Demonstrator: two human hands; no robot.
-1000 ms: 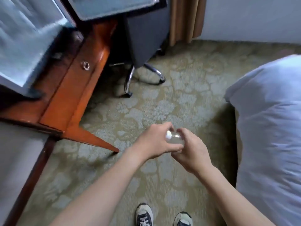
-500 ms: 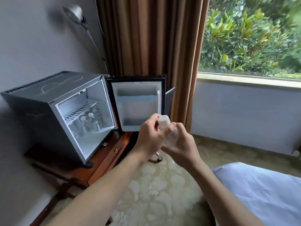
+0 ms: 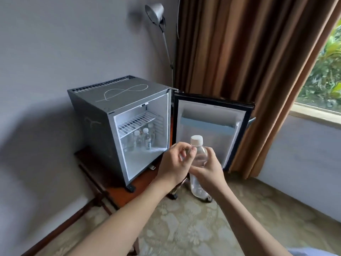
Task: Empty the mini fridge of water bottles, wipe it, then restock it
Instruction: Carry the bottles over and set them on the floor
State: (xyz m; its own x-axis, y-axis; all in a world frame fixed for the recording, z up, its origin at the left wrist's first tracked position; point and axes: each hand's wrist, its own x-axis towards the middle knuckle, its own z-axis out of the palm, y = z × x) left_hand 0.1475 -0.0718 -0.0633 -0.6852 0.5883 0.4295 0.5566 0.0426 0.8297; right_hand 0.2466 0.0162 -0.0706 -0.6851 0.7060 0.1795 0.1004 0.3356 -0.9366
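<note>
A grey mini fridge [image 3: 96, 115] stands on a low wooden table with its door [image 3: 212, 115] swung open to the right. Several water bottles [image 3: 142, 139] stand at the back of its lower compartment, under a wire shelf [image 3: 136, 122]. In front of the door I hold a clear water bottle [image 3: 198, 157] with a white cap upright. My right hand [image 3: 208, 172] grips its middle. My left hand [image 3: 173, 165] touches the bottle's neck with its fingertips, just below the cap.
The wooden table [image 3: 103, 183] juts toward me at the left. A floor lamp [image 3: 156, 13] leans over the fridge. Brown curtains [image 3: 249, 61] hang behind the door, a window [image 3: 324, 71] at right. Patterned carpet [image 3: 184, 228] covers the floor.
My view rose from the carpet and my shoes to the open fridge. Both hands stayed on the bottle and lifted it upright in front of the fridge door.
</note>
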